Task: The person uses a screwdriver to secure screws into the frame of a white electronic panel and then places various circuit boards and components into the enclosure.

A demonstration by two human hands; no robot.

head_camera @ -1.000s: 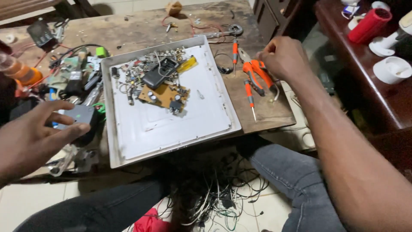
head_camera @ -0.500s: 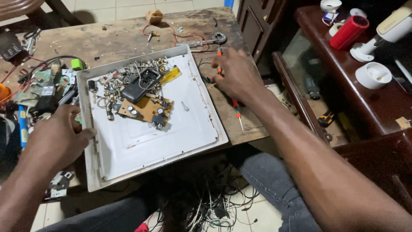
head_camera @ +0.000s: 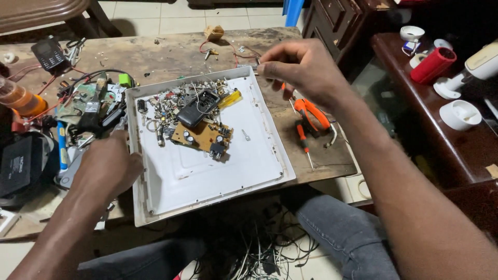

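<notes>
On our cluttered wooden bench, our right hand has lifted from the orange pliers toward twelve o'clock, fingertips pinching a small metal piece; our left hand, fingers curled, steadies the white tray at nine.

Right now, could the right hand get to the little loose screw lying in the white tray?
Probably yes. The right hand hovers at the white tray's far edge, and the small screw lies alone on bare tray floor below it, clear of the parts pile. Its fingers pinch something small, which might hinder.
</notes>
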